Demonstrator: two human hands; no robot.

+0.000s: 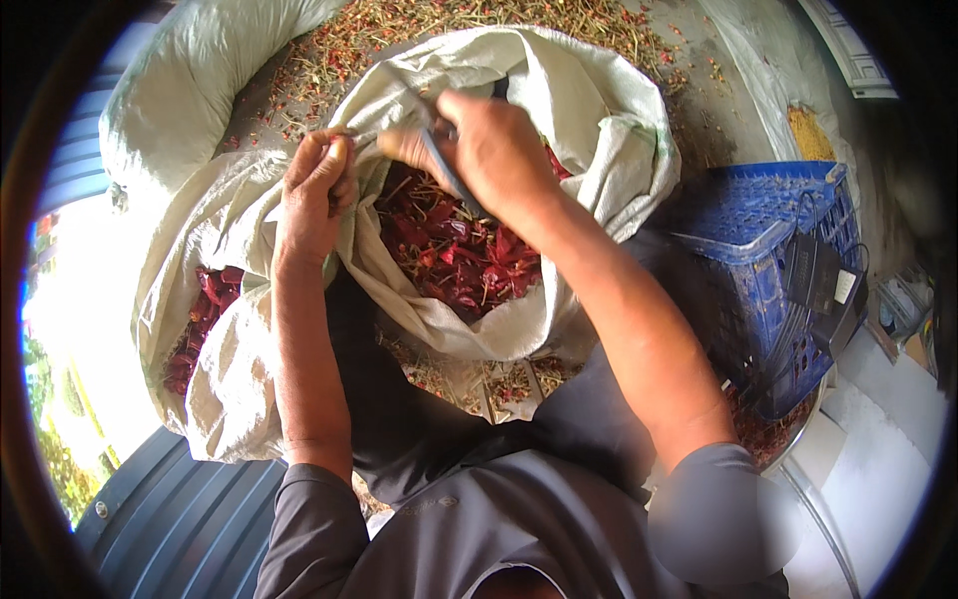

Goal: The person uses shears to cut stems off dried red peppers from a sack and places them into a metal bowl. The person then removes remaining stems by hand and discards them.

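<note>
My left hand (320, 176) is raised over the gap between two woven sacks, thumb and fingers pinched on a small red chili (347, 138) that they mostly hide. Blurred by motion, my right hand (479, 146) grips dark-handled scissors (451, 171), their blades pointing up and left, close by my left fingertips. Below them, the rolled-open white woven sack (516, 341) between my legs holds dried red chilies (468, 266) mixed with stems. The second woven sack (213, 198), at the left, has more red chilies (200, 318) showing in its mouth.
Cut stems and red bits (314, 71) litter the floor beyond the sacks. A full pale sack (168, 105) lies at upper left. On the right stands a blue plastic crate (748, 247) with black power adapters (812, 277) hanging on its side, above a rimmed container of reddish material (775, 438).
</note>
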